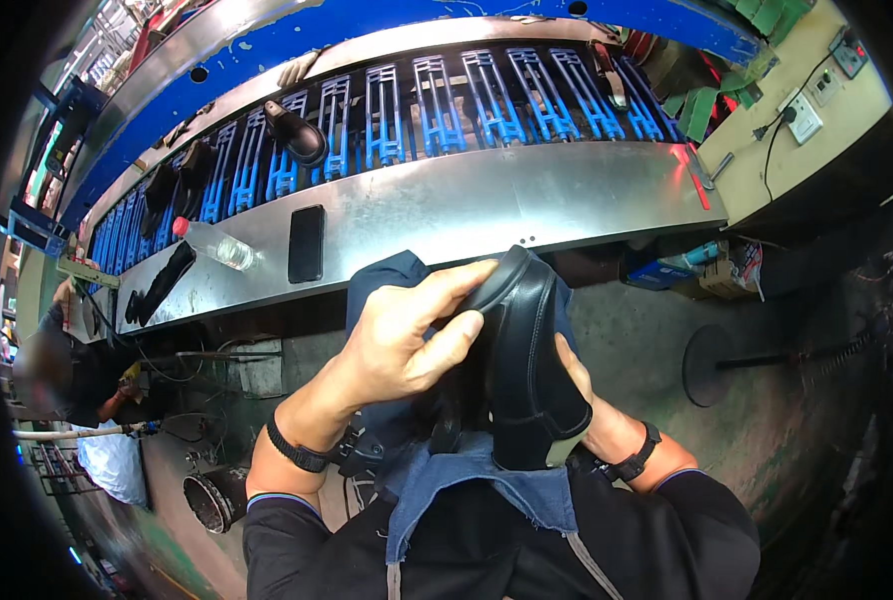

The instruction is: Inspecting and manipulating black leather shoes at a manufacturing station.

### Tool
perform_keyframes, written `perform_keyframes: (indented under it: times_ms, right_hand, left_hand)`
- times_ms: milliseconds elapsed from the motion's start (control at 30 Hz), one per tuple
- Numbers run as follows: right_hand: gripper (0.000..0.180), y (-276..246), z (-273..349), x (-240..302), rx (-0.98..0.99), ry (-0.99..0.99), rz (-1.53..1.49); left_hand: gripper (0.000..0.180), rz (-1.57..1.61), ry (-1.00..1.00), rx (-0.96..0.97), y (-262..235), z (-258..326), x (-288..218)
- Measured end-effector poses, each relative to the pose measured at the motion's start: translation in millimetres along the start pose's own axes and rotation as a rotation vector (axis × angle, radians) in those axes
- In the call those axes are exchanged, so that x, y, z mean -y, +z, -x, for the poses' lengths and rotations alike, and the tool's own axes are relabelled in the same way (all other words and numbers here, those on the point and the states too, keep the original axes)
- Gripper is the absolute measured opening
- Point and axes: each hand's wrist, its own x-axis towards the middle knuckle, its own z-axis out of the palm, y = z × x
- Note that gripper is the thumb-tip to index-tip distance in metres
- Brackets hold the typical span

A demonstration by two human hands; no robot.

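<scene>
A black leather shoe (527,350) is held over my lap, tilted, with its toe pointing away from me. My left hand (407,325) pinches the sole edge near the toe between thumb and fingers. From the far side, my right hand (579,385) wraps around the shoe's heel end; most of its fingers are hidden behind the shoe. A dark blue denim apron (477,475) lies beneath the shoe.
Ahead runs a steel ledge (447,195) with a phone (307,243), a clear bottle (222,245) with a red cap and a black strip-like item (162,283). Behind it, a conveyor with blue racks (385,120) carries several shoes (297,135). A co-worker (67,375) is at left.
</scene>
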Motion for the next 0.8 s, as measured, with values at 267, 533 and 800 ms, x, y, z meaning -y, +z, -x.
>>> perform_keyframes:
  times_ms: [267, 533, 800]
  right_hand:
    - [0.063, 2.8, 2.8, -6.5, -0.210, -0.080, 0.065]
    - [0.065, 18.7, -10.0, 5.8, -0.245, -0.084, 0.040]
    - [0.053, 41.2, -61.1, 9.7, -0.372, -0.107, 1.535]
  left_hand:
    - [0.056, -0.498, 0.136, -0.033, 30.4, -0.7, -31.6]
    - [0.081, -0.294, 0.121, -0.156, 45.3, 11.5, -31.7]
    - [0.068, 0.635, -0.378, -0.690, 42.6, 29.5, 25.8]
